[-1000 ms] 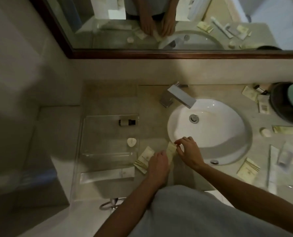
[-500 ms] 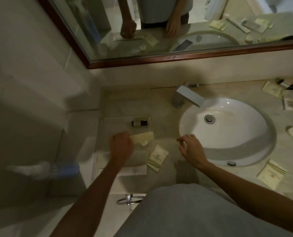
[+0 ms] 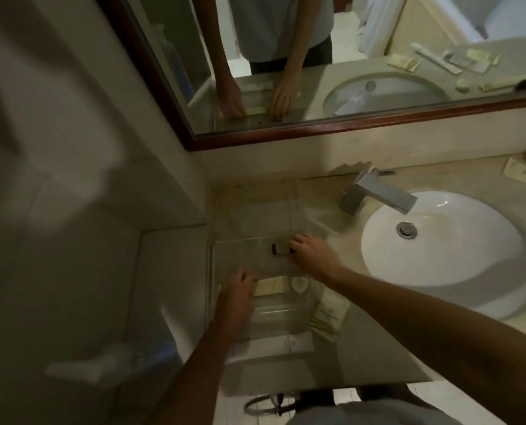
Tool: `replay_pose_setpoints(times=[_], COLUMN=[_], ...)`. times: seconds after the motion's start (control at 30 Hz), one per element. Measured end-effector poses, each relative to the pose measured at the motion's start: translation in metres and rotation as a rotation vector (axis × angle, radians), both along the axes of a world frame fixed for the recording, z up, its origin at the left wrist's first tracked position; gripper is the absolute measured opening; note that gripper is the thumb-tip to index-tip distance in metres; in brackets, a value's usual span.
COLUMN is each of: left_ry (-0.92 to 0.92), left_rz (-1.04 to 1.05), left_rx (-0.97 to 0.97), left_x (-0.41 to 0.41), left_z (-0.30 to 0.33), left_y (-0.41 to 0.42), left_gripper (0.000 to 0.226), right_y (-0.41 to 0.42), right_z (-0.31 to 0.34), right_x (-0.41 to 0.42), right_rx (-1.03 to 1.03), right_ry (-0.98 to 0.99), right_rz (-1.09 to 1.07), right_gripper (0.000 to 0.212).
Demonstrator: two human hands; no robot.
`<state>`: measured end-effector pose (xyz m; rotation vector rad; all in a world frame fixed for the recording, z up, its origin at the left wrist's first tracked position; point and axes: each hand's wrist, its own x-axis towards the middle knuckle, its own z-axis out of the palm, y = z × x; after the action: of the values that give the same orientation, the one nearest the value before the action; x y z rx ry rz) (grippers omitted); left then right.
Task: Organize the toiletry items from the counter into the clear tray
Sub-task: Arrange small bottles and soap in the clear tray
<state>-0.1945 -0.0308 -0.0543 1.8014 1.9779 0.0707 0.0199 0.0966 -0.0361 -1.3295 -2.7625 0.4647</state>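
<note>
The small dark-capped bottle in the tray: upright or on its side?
On its side: the small bottle lies flat on the clear tray floor, the right hand touching it.

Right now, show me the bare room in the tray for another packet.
Bare floor lies in the tray's back section, left of the small bottle by the right hand. The middle strip is crowded: the left hand, a packet and a round soap. The front holds a white tube.

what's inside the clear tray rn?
In the tray: a small dark-capped bottle at the right hand, a flat packet at the left hand, a pale soap. Hands cover whatever is beneath them.
</note>
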Motion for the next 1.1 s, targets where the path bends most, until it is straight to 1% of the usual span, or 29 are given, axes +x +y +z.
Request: replay_pose_setpoints(times=[0.07, 0.13, 0.23, 0.27, 0.37, 0.47, 0.53, 0.6, 0.7, 0.77, 0.83, 0.87, 0.93, 1.0, 1.07, 1.1], left_ry=[-0.008, 0.021, 0.021, 0.006, -0.072, -0.111, -0.125, -0.132, -0.071, -0.094, -0.121, -0.133, -0.141, -0.088, -0.034, -0.023], left_rz=[0.0, 0.016, 0.03, 0.014, -0.1, -0.204, -0.185, -0.121, -0.071, -0.078, -0.212, -0.279, -0.334, -0.318, -0.294, -0.274], left_rx=[-0.024, -0.042, 0.018, 0.04, 0.075, 0.039, 0.002, 0.017, 0.195, 0.333, 0.419, 0.439, 0.386, 0.258, 0.141, 0.105], left_x=[-0.005, -0.01, -0.004, 0.005, 0.046, 0.083, 0.097, 0.104, 0.112, 0.118, 0.13, 0.139, 0.155, 0.167, 0.174, 0.176], left_z=[0.003, 0.006, 0.011, 0.013, 0.018, 0.016, 0.01, 0.009, 0.009, 0.01, 0.008, 0.005, -0.001, -0.013, -0.018, -0.018], left_y=[-0.002, -0.002, 0.002, 0.006, 0.021, 0.032, 0.033, 0.031, 0.019, 0.007, -0.009, -0.018, -0.035, -0.049, -0.057, -0.057], left_gripper=[0.036, 0.042, 0.037, 0.035, 0.042, 0.036, 0.031, 0.03, 0.035, 0.031, 0.024, 0.023, 0.031, 0.047, 0.066, 0.072], right_y=[0.004, 0.013, 0.026, 0.027, 0.02, 0.014, 0.001, -0.02, -0.054, -0.074, -0.088, -0.093, -0.095, -0.091, -0.091, -0.092], right_z=[-0.001, 0.0, 0.004, 0.005, 0.002, 0.0, 0.006, 0.013, 0.008, -0.008, -0.019, -0.022, -0.019, -0.015, -0.014, -0.016], right_x=[-0.002, -0.002, -0.003, -0.003, -0.005, 0.005, 0.017, 0.034, 0.068, 0.094, 0.112, 0.117, 0.123, 0.124, 0.124, 0.126], right_rx=[0.008, 0.024, 0.059, 0.055, 0.046, 0.037, 0.031, 0.017, -0.046, -0.15, -0.233, -0.243, -0.249, -0.237, -0.189, -0.161], right_ry=[-0.055, -0.104, -0.16, -0.16, -0.135, -0.078, -0.04, -0.017, -0.015, -0.111, -0.22, -0.252, -0.279, -0.258, -0.178, -0.117], right_rz=[0.072, 0.084, 0.069, 0.065, 0.011, -0.07, -0.095, -0.127, -0.109, 0.018, 0.182, 0.228, 0.205, 0.176, 0.215, 0.22], right_gripper=[0.025, 0.025, 0.02, 0.018, 0.02, 0.025, 0.023, 0.022, 0.026, 0.04, 0.056, 0.06, 0.061, 0.056, 0.042, 0.033])
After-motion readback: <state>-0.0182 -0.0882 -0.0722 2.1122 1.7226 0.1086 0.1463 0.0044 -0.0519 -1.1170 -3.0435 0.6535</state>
